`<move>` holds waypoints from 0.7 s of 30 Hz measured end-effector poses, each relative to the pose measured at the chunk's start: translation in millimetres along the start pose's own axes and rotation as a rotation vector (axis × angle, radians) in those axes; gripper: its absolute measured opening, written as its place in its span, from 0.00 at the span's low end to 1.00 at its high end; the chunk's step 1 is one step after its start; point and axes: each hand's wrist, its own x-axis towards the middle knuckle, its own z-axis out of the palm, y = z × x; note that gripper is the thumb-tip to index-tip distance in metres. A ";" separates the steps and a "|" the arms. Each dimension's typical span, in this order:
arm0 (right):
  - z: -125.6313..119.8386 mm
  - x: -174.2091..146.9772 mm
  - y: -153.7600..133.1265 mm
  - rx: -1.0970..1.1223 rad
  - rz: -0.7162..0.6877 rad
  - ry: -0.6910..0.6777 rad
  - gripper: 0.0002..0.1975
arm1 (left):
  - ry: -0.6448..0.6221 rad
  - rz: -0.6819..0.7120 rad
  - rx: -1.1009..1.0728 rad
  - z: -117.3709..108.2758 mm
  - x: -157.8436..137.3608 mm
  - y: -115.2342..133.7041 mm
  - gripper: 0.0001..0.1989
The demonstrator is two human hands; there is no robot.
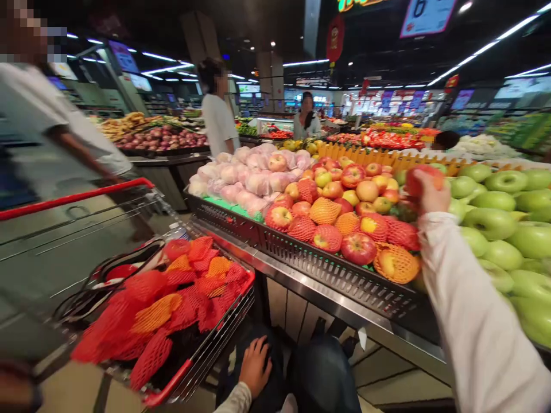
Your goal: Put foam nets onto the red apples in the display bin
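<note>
Right hand (pixel 431 195): fingers clasped on a red apple (pixel 424 176), held above the apple display (pixel 344 212). Left hand (pixel 256 367): fingers released, rested on the knee. Cart (pixel 206 344): filled with net sleeves (pixel 172 304). Step judged: sorting apples.

A black display stand (pixel 301 255) carries netted red apples (pixel 327 236), green apples (pixel 495 201) and pink-wrapped fruit (pixel 245 178); a shopping cart (pixel 202 344) holds foam nets (pixel 172 298).

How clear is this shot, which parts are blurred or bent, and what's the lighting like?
In the head view, the right hand and the red apple it grips are motion-smeared; the passing person on the left is blurred too. The wide lens bends the display rail and stretches the green apples. Ceiling strip lights glare against a dark ceiling; the netted apples stay evenly lit.
</note>
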 end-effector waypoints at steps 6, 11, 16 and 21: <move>-25.9 0.6 3.0 0.277 0.143 -0.287 0.16 | 0.456 0.169 -0.120 -70.0 32.2 28.0 0.15; -31.2 5.6 15.3 0.272 0.114 -0.295 0.14 | 0.710 -0.163 -0.131 -157.5 90.3 13.4 0.16; -30.4 5.7 11.5 0.294 0.151 -0.302 0.10 | 0.475 -0.512 -0.249 -184.2 127.0 -19.7 0.16; -28.5 2.0 3.3 0.368 0.158 -0.271 0.11 | 0.460 -0.542 -0.292 -180.2 126.8 -36.3 0.22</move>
